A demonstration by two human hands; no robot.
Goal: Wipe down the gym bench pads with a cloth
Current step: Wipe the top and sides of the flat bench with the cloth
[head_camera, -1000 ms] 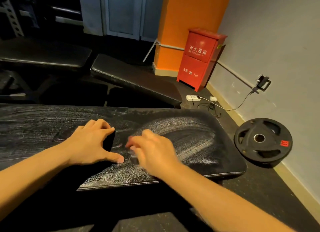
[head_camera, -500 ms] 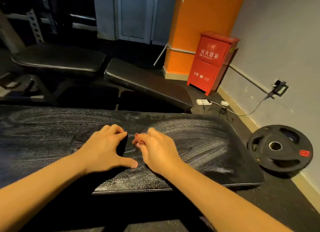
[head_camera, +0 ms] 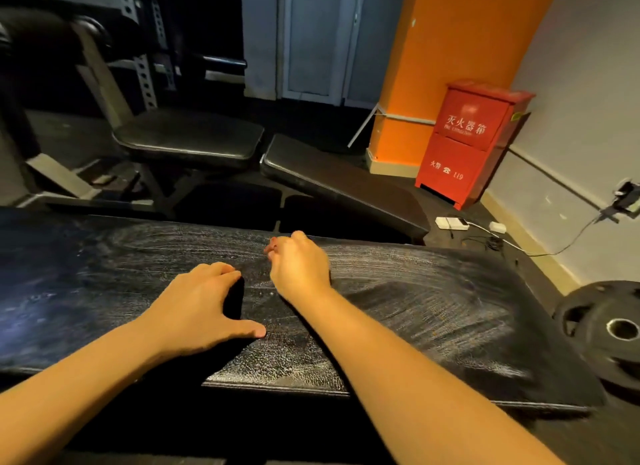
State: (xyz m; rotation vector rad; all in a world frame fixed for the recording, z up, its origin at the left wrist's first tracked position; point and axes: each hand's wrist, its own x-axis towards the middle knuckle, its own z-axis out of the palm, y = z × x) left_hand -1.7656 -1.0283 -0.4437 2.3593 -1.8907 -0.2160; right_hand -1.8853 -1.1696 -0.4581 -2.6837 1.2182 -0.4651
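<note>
While the left hand (head_camera: 194, 308) presses the pad (head_camera: 433, 312), the red box (head_camera: 467, 142) stands closed.

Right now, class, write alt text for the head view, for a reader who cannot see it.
Two bare hands are on a black bench pad streaked with whitish wipe marks: the left hand rests over a dark shape, likely the cloth; the right hand is curled near its far edge. Behind stand another bench and a red cabinet.
</note>
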